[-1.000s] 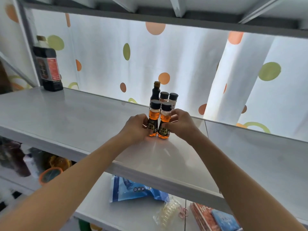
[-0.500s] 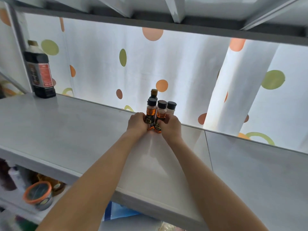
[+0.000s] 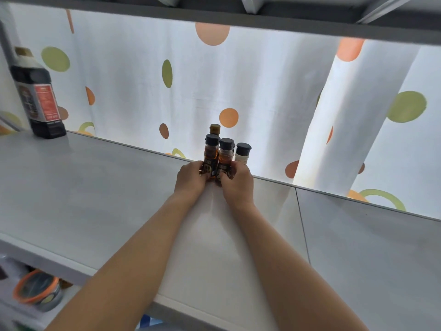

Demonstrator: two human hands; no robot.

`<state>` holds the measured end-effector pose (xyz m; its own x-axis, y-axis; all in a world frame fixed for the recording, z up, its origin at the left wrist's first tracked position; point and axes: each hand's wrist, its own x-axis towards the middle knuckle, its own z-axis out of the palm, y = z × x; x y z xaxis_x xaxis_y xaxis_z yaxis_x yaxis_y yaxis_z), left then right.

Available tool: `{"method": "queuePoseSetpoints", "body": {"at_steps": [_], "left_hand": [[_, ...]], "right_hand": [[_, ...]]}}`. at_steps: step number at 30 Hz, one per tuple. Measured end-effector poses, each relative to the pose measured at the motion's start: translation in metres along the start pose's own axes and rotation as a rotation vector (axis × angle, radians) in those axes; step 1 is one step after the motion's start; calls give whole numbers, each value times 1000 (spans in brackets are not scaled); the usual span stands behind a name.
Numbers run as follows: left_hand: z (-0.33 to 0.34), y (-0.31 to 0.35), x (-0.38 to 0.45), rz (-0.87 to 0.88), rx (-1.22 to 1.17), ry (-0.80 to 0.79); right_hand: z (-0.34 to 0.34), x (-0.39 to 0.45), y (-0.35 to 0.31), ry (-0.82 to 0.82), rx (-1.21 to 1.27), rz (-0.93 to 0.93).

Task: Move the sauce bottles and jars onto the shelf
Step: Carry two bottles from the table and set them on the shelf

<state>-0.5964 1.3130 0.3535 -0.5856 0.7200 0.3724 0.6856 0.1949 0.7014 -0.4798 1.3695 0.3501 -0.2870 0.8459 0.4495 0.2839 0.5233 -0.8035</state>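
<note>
Two small amber sauce bottles with black caps stand side by side near the back edge of the grey shelf (image 3: 95, 187). My left hand (image 3: 191, 179) grips the left amber bottle (image 3: 211, 152) low down. My right hand (image 3: 237, 185) grips the right amber bottle (image 3: 225, 155) the same way. Right behind them stand a dark bottle with a gold cap (image 3: 214, 129) and a white bottle with a black cap (image 3: 242, 152). The bottles' lower parts are hidden by my fingers.
A large dark soy sauce bottle (image 3: 38, 96) with a red label stands at the shelf's far left. A dotted white curtain (image 3: 262, 91) hangs behind the shelf. An upper shelf beam (image 3: 238, 17) runs overhead. An orange-rimmed container (image 3: 35, 290) sits on the lower shelf.
Both hands have slid the two amber bottles further back, up against the bottles at the rear edge. The camera has moved closer and a little left.
</note>
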Motion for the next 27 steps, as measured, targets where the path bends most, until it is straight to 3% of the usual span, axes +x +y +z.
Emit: {"method": "queuePoseSetpoints", "body": {"at_steps": [13,21,27], "left_hand": [[2,-9,2,44,-44,-5],[1,-6,3,-43,158,40],[-9,3,-10,-92,199,-92]], "right_hand": [[0,0,9,-20,-34,61],[-7,2,9,-17,-84,165],[-5,-8,-4,-68,-185,173]]}}
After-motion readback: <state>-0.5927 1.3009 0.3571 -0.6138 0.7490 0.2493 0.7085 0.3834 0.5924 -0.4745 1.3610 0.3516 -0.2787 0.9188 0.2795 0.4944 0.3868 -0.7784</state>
